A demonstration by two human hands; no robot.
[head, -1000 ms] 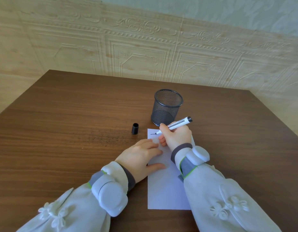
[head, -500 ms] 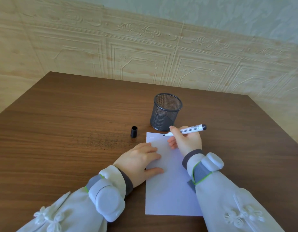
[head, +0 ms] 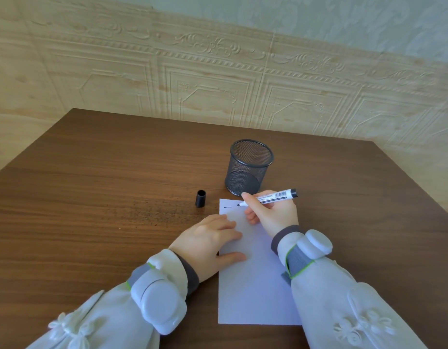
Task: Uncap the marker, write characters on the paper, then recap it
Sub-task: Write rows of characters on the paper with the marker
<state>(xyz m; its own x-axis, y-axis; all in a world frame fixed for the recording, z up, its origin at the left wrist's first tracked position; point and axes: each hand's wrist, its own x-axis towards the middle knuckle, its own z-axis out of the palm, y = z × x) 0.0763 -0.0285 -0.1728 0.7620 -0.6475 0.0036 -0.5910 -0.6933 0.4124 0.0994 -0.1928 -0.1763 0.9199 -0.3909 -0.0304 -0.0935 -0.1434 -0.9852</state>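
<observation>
A white sheet of paper (head: 255,285) lies on the brown table, with one short black dash near its top left corner. My right hand (head: 273,215) grips the uncapped white marker (head: 273,196), its black tip touching the paper just right of the dash. My left hand (head: 210,243) lies flat with fingers spread on the paper's left edge, holding nothing. The black cap (head: 200,198) stands on the table just left of the paper's top corner.
A black mesh pen cup (head: 248,167) stands right behind the paper's top edge, close to the marker. The wooden table (head: 92,197) meets an embossed wall at the back. White sleeves with wrist devices cover both forearms.
My right hand drew the short dash, then shifted the marker a little to the right along the paper's top. My left hand stayed pressed on the paper.
</observation>
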